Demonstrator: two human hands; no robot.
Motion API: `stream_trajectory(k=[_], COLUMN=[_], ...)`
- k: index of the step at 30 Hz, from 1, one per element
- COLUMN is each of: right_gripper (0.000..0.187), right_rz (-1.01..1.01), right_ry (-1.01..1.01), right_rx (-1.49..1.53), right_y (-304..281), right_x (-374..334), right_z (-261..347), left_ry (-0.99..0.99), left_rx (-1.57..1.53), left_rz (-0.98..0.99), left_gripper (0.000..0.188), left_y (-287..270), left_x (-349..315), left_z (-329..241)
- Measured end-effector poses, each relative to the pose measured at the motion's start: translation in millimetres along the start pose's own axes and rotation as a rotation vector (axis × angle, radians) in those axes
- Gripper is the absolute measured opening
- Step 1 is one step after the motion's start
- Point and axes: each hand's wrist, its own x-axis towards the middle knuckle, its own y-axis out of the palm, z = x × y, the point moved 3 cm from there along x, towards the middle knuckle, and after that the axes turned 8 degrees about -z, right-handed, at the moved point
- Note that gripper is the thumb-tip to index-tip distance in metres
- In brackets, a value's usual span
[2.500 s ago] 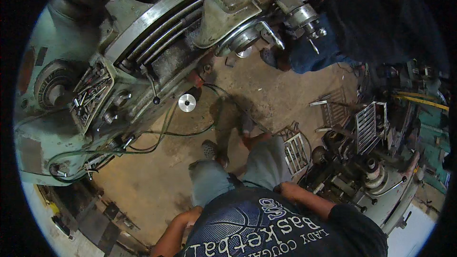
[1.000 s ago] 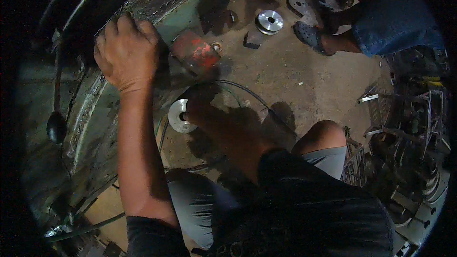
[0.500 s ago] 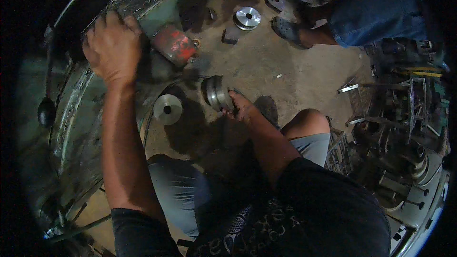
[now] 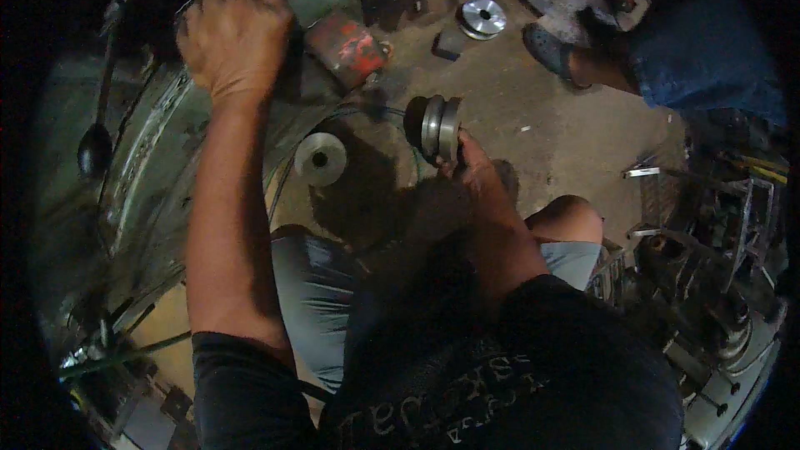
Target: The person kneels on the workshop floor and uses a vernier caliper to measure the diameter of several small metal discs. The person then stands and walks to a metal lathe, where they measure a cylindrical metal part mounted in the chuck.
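Note:
My right hand (image 4: pixel 472 160) grips a grooved metal pulley (image 4: pixel 442 127) from its near side, holding it on edge above the floor. My left hand (image 4: pixel 237 37) is closed, back of the hand up, against the dark edge of a green machine (image 4: pixel 150 192). What its fingers grip is hidden beneath them. A pale metal disc with a centre hole (image 4: pixel 321 168) lies on the floor between my forearms. Beside the left hand is a worn red and grey block-like part (image 4: pixel 348 48). Farther off, a shiny grooved pulley (image 4: pixel 483 17) lies flat next to a small dark block (image 4: pixel 448 44).
A person's foot in a clog (image 4: pixel 546 54) and blue-clad leg (image 4: pixel 700 42) are at the far right. Metal frames (image 4: pixel 737 208) and greasy machine parts (image 4: pixel 725 317) crowd the right side. A black-knobbed lever (image 4: pixel 95 150) stands at the left. A thin cable (image 4: pixel 287 167) curves across the floor.
The view has shifted, so most things appear farther right and higher. The pulley in my right hand has turned slightly, showing its grooved side more upright. My left hand stays at the machine.

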Motion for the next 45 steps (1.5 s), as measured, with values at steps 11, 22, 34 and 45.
stream_trajectory(k=[11,22,34,45], right_gripper=[0.033,0.011,0.022,0.044], right_rz=[-0.030,0.222,0.198,0.340], right_ry=[-0.755,-1.396,-1.563,-1.684], right_rx=[-1.799,-0.878,-1.573,-2.261], right_y=[63.5,154.3,215.2,209.4], right_x=[18.2,24.1,42.3,65.7], right_z=[-98.3,-261.5,-199.5,-174.4], left_ry=[0.022,0.061,0.052,-0.026], left_rx=[0.059,0.052,0.048,0.087], left_rz=[-0.004,-0.087,-0.044,0.039], left_gripper=[0.034,0.029,0.030,0.041], left_y=[4.7,9.7,6.5,6.8], left_x=[-1.1,-4.3,-4.4,-6.7], left_z=[-1.1,0.1,1.5,-3.2])
